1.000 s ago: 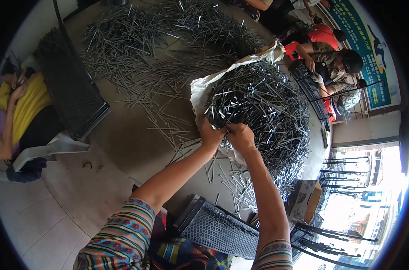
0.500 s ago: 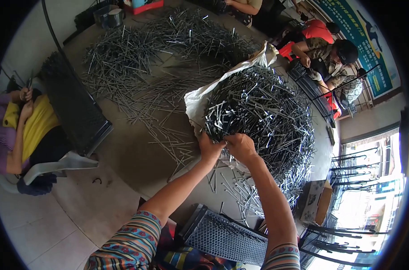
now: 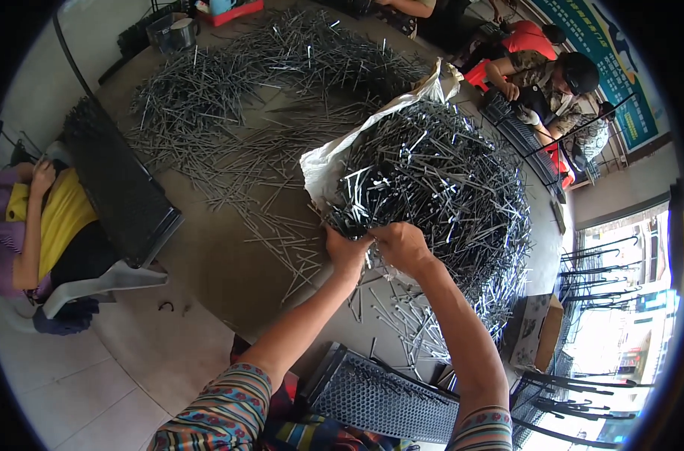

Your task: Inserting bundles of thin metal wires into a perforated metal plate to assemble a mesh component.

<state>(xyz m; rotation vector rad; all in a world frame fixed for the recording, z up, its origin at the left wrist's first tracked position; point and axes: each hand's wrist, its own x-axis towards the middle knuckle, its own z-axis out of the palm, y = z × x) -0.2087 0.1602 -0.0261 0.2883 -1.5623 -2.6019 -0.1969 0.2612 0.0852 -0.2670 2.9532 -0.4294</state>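
A large heap of thin dark strips (image 3: 462, 180) lies on the table, partly wrapped by a white sack (image 3: 321, 171) whose rim shows along the heap's far left side. At the near edge of the heap, my left hand (image 3: 347, 250) and my right hand (image 3: 403, 246) are side by side, almost touching. Both are closed on the sack's near rim, with pale crumpled edges showing beneath them. The exact grip is partly hidden by the fingers and by strips lying against the left hand.
More strips (image 3: 206, 98) spread across the table's far side. A black perforated rack (image 3: 379, 398) is close below my arms, with a cardboard box (image 3: 536, 331) to the right. At left a person in yellow (image 3: 60, 218) sits by a dark panel (image 3: 124, 203); other people work at far right.
My hands stay closed at the sack's near rim, and the left one has shifted slightly left. The sack's left edge has moved a little left too. The seated person's hands at left have lowered.
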